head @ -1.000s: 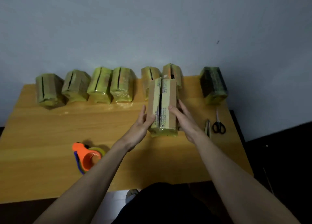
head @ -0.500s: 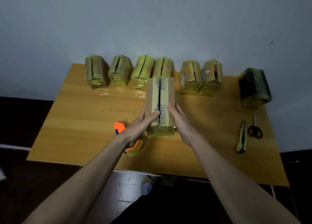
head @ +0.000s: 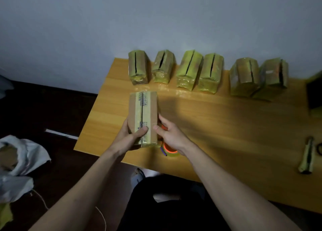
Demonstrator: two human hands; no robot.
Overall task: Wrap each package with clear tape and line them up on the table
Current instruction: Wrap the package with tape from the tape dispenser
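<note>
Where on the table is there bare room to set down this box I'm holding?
Bare wood lies right of the box, between the row of wrapped packages and the table near edge, up to the utility knife. Crowded: the back row, and by the right hand over the tape dispenser.

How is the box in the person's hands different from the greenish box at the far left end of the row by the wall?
The held box shows mostly bare brown cardboard with printed tape along its seam; the leftmost row box looks glossy and yellow-green all over. The held box is gripped by the left hand, with the right hand beside it; the row box stands untouched on the table. Both are similarly shaped boxes with a dark centre seam on top.
</note>
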